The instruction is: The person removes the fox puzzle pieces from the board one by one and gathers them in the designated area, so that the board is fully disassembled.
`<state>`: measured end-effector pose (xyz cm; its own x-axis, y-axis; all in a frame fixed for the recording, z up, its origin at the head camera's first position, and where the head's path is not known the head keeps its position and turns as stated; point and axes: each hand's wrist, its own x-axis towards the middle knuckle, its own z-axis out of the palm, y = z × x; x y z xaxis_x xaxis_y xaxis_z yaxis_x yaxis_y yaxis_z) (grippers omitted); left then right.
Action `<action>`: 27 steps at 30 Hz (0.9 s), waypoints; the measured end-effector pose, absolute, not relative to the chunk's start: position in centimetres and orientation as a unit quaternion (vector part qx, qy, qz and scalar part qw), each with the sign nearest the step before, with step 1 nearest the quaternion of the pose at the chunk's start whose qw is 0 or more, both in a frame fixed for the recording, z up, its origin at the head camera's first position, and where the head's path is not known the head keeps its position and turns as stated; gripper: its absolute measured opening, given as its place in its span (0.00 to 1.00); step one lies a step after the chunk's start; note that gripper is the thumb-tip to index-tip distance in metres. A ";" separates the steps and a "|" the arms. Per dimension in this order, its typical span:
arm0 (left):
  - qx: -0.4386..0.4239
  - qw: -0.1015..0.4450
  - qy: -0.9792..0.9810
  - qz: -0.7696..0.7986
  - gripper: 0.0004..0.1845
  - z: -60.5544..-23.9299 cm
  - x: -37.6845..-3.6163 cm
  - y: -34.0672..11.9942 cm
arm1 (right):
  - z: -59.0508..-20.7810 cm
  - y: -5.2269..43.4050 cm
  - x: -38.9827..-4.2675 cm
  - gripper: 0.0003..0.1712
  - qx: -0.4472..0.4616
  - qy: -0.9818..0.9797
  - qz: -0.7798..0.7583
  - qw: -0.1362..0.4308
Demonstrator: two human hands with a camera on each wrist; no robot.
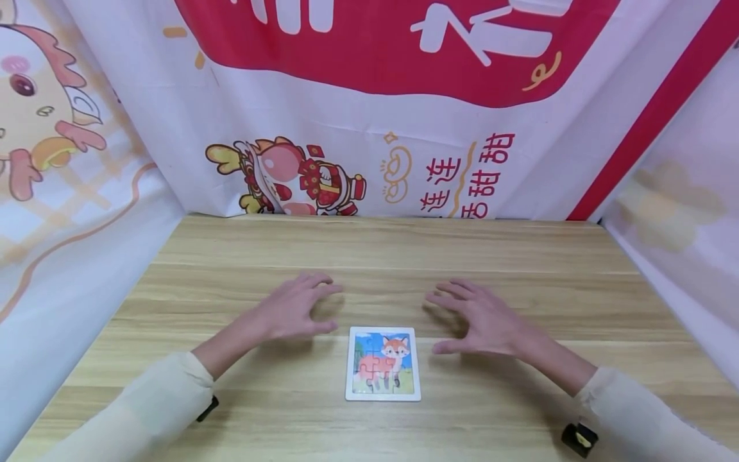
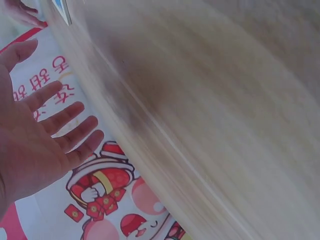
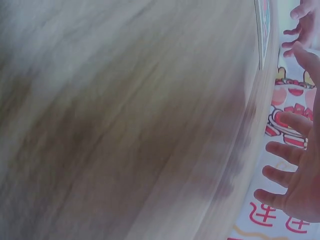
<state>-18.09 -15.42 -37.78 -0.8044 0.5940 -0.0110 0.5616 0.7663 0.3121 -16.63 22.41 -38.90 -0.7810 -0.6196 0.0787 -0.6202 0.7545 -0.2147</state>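
Observation:
A jigsaw puzzle (image 1: 382,364) with a fox picture lies in a white square frame on the table, its pieces fitted together. To its upper left my left hand (image 1: 297,308) hovers, fingers spread and relaxed, holding nothing. My right hand (image 1: 485,317) mirrors it on the other side, also apart from the puzzle, with thumb and fingers parted. In the left wrist view the left hand (image 2: 37,130) shows an unoccupied palm. The right wrist view has the right hand (image 3: 300,150) at its edge, fingers spread, and a sliver of the puzzle (image 3: 263,35) above.
The wooden table (image 1: 231,250) reaches back to a printed cloth (image 1: 369,115) hanging behind it. More cloth walls stand at the left (image 1: 86,192) and right. Small black devices sit under both sleeves, one at the right wrist (image 1: 580,439).

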 end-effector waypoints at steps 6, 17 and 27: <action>0.322 0.065 0.931 0.160 0.35 -37.9 -17.5 -14.1 | -38.9 21.3 -16.1 0.48 0.345 -0.928 0.136 0.015; 0.361 0.090 0.909 0.188 0.31 -38.3 -16.2 -12.4 | -39.1 19.8 -15.7 0.39 0.340 -0.922 0.185 -0.026; 0.412 0.103 0.887 0.183 0.25 -38.7 -15.4 -11.4 | -39.6 18.5 -15.6 0.23 0.333 -0.916 0.222 -0.039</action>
<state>-15.42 -11.42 -38.69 -0.6393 0.7683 -0.0318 0.6931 0.5937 0.4088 -15.63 18.51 -39.58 -0.7752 -0.6269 0.0772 -0.5925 0.6794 -0.4328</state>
